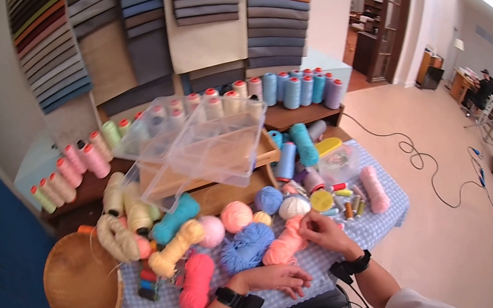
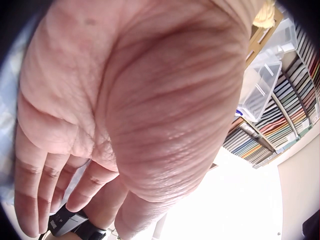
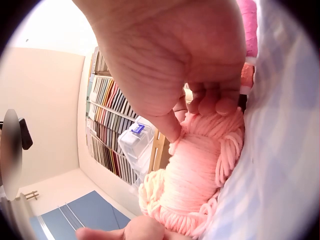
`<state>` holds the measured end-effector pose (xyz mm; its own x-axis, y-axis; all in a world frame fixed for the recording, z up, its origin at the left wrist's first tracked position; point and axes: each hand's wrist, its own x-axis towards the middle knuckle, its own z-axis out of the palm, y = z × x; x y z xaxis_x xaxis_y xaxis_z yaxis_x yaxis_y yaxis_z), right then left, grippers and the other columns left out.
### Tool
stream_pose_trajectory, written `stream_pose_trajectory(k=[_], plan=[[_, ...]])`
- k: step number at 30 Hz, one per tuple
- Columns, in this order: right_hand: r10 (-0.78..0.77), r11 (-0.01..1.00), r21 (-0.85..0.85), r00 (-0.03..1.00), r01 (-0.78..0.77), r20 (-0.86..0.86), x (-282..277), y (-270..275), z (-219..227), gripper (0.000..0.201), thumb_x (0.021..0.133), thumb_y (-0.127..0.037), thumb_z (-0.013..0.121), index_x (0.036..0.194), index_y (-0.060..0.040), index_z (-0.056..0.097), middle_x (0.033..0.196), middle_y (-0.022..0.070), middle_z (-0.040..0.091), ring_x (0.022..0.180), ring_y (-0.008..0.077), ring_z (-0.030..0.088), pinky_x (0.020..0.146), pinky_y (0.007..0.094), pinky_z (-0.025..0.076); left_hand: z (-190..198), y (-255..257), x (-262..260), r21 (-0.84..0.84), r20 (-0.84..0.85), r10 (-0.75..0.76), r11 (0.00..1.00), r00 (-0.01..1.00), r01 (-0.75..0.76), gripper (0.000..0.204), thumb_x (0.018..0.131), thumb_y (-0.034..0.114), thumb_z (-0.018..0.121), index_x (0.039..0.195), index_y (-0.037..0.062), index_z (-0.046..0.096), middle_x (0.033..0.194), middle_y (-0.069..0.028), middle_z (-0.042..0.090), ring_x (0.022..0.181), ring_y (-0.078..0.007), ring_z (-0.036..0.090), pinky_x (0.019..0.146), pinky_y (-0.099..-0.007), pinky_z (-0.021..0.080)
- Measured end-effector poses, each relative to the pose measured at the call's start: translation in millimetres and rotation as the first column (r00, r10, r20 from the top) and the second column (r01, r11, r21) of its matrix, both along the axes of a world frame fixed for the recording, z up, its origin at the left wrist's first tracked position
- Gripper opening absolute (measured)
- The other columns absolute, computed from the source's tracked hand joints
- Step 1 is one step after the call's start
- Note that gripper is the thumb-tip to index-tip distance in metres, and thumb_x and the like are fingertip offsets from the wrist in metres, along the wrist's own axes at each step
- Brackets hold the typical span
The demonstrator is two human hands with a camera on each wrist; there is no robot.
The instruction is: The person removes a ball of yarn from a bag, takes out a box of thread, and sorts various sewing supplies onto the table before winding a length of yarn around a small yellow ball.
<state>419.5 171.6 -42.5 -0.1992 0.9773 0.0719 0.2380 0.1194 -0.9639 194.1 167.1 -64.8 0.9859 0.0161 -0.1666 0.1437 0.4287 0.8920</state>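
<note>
A peach-pink skein of yarn [image 1: 284, 244] lies at the front of the table. My right hand [image 1: 327, 232] grips its right end; in the right wrist view the curled fingers [image 3: 209, 104] and thumb close over that end of the yarn. Loose, with nothing in it, my left hand [image 1: 276, 278] is just in front of the skein, palm showing in the left wrist view. Beside the skein sits a tangled blue yarn bundle [image 1: 246, 247], with a white yarn ball [image 1: 294, 207] behind. Further left are a hot-pink skein [image 1: 197, 283] and a yellow skein [image 1: 177, 248].
A round wooden tray [image 1: 81, 283] leans at the table's left edge. Clear plastic boxes [image 1: 212, 143] are piled over wooden trays at the back, with rows of thread cones [image 1: 292, 93] behind. Small thread spools [image 1: 349, 210] lie to the right, near a pale pink skein [image 1: 374, 189].
</note>
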Motion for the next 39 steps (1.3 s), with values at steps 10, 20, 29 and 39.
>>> stream_pose_trajectory(k=[10, 20, 29, 39], plan=[[0.092, 0.984, -0.142, 0.991, -0.106, -0.1, 12, 8, -1, 0.015, 0.092, -0.017, 0.066, 0.095, -0.0043, 0.06, 0.081, -0.0038, 0.053, 0.073, 0.0035, 0.049, 0.063, 0.0203, 0.042, -1, 3, -2, -0.059, -0.017, -0.05, 0.997, 0.999, 0.048, 0.051, 0.099, 0.027, 0.054, 0.138, -0.0031, 0.04, 0.131, -0.0122, 0.05, 0.112, -0.0198, 0.058, 0.094, -0.0319, 0.05], [0.225, 0.974, 0.003, 0.959, -0.228, -0.17, 17, 8, -2, 0.012, 0.094, -0.014, 0.063, 0.097, -0.0044, 0.058, 0.081, -0.0028, 0.053, 0.072, 0.0046, 0.048, 0.061, 0.0206, 0.039, -5, 0, -5, -0.147, -0.038, -0.072, 0.987, 0.997, 0.066, 0.053, 0.098, 0.023, 0.057, 0.142, 0.001, 0.036, 0.135, -0.0115, 0.049, 0.115, -0.0173, 0.056, 0.099, -0.0322, 0.045], [0.3, 0.954, -0.001, 0.951, -0.301, -0.077, 16, 10, 15, 0.01, 0.093, -0.012, 0.061, 0.094, -0.0044, 0.055, 0.085, 0.0009, 0.044, 0.071, 0.0087, 0.043, 0.061, 0.0254, 0.037, 18, -1, -9, -0.153, -0.157, -0.043, 0.988, 0.987, 0.019, 0.048, 0.095, 0.015, 0.061, 0.137, 0.0011, 0.042, 0.115, -0.0093, 0.06, 0.106, -0.0149, 0.058, 0.091, -0.0297, 0.049], [0.419, 0.899, -0.071, 0.897, -0.431, -0.142, 32, 24, 15, 0.012, 0.095, -0.012, 0.059, 0.104, -0.0033, 0.059, 0.095, 0.0004, 0.054, 0.081, 0.0064, 0.049, 0.068, 0.0224, 0.042, 17, 0, -10, -0.174, -0.106, -0.031, 0.985, 0.994, 0.012, 0.047, 0.097, 0.021, 0.059, 0.136, -0.0002, 0.043, 0.114, -0.0097, 0.061, 0.104, -0.0151, 0.059, 0.09, -0.0296, 0.049]])
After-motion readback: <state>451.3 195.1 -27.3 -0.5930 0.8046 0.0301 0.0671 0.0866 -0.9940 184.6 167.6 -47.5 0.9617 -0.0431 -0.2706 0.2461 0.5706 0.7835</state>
